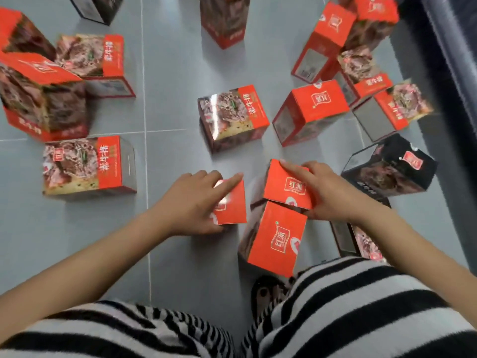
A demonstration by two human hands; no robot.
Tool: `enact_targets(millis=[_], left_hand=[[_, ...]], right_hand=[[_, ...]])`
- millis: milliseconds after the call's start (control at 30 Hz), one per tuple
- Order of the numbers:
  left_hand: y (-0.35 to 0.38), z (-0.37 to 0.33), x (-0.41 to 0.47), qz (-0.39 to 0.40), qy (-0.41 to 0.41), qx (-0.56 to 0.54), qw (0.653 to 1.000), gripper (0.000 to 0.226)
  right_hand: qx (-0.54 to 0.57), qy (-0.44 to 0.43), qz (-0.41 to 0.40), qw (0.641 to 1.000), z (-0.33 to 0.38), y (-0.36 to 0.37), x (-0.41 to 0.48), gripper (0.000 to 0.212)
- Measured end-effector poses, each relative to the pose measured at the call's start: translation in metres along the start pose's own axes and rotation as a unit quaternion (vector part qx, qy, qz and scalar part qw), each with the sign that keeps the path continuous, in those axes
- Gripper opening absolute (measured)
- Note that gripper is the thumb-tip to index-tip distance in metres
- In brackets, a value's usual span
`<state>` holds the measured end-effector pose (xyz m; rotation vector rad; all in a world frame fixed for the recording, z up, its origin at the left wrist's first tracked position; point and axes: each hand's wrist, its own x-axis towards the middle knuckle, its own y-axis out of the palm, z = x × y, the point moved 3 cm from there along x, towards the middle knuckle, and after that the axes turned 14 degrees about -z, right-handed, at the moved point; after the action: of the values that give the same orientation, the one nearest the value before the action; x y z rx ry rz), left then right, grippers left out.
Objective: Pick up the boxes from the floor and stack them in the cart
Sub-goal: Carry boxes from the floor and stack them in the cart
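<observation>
Grey floor tiles (167, 60) carry a scatter of red boxes, most of them printed with a picture of meat. The left hand (191, 200) grips a small red box (232, 205) standing on the floor. Its fingers lie over the top face, the index finger stretched along the far edge and the thumb curled at the near corner.

Just beside it, the right hand (327, 192) holds a second box (284, 187), with the index finger laid along the far edge and the thumb hooked at the near one. This box sits tilted, and its near edge overlaps the top of a third box (276, 236) standing closer to the person.

A black box (389, 169) lies just right of the right hand. Beyond the hands a picture-side-up box (232, 115) rests alone, and another box (87, 164) lies well to the left. More boxes cluster at the upper left and upper right.

Striped trousers (361, 306) fill the bottom edge, with a foot in a dark sandal (268, 293) between the legs. A dark frame (444, 60) runs down the right side; whether it is the cart cannot be told.
</observation>
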<state>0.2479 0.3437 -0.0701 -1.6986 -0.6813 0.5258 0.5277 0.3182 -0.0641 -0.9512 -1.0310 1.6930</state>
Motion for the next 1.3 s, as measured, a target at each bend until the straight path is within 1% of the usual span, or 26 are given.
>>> enact_targets(millis=[67,167,233,300,333,400,467,500,633,700,800,933,1067,1167,1233,1300], left_hand=[[-0.001,0.001,0.005,-0.002,-0.006,0.009,1.0,0.1],[-0.007,0.004,0.011,-0.011,-0.019,0.02,1.0,0.104],[-0.01,0.009,0.01,-0.02,-0.041,0.02,0.999,0.106],[-0.012,0.014,0.006,-0.038,-0.05,0.032,0.998,0.102],[-0.01,0.014,0.004,-0.042,-0.044,0.041,0.997,0.099],[-0.006,0.013,-0.001,-0.043,-0.03,0.062,0.997,0.097],[-0.002,0.012,-0.002,-0.044,-0.034,0.075,0.996,0.096],[-0.001,0.011,-0.002,-0.051,-0.04,0.078,0.995,0.093],[-0.002,0.013,0.001,-0.072,-0.053,0.062,0.994,0.085],[-0.007,0.02,-0.001,-0.069,-0.073,0.045,0.994,0.086],[-0.027,0.037,-0.001,-0.047,-0.13,0.026,0.99,0.09],[-0.081,0.055,-0.006,-0.03,-0.168,0.041,0.985,0.089],[-0.17,0.059,-0.026,-0.031,-0.216,0.055,0.974,0.092],[-0.252,0.057,-0.046,-0.035,-0.262,0.055,0.963,0.097],[-0.31,0.05,-0.061,-0.02,-0.306,0.059,0.95,0.098],[-0.35,0.044,-0.072,-0.021,-0.334,0.07,0.94,0.096]], right_hand=[[0.032,0.003,-0.048,0.998,0.005,0.0,0.001,0.096],[0.09,0.026,-0.124,0.988,0.006,0.009,0.004,0.093],[0.127,0.046,-0.189,0.973,0.005,0.019,0.003,0.089],[0.176,0.08,-0.24,0.951,0.004,0.03,-0.001,0.086],[0.204,0.099,-0.246,0.942,0.002,0.035,-0.006,0.087],[0.239,0.11,-0.25,0.932,-0.001,0.044,-0.015,0.096],[0.245,0.112,-0.256,0.928,-0.003,0.053,-0.017,0.104],[0.247,0.116,-0.265,0.925,-0.003,0.056,-0.015,0.105],[0.276,0.145,-0.301,0.901,0.006,0.065,0.002,0.094],[0.285,0.142,-0.304,0.898,0.011,0.06,0.013,0.092],[0.282,0.142,-0.286,0.905,0.016,0.038,0.034,0.094],[0.248,0.149,-0.207,0.934,0.037,-0.017,0.056,0.091],[0.168,0.131,-0.109,0.971,0.08,-0.097,0.063,0.092],[0.129,0.101,-0.048,0.985,0.121,-0.166,0.066,0.094],[0.122,0.072,-0.022,0.99,0.155,-0.215,0.068,0.093],[0.119,0.055,-0.018,0.991,0.184,-0.252,0.071,0.093]])
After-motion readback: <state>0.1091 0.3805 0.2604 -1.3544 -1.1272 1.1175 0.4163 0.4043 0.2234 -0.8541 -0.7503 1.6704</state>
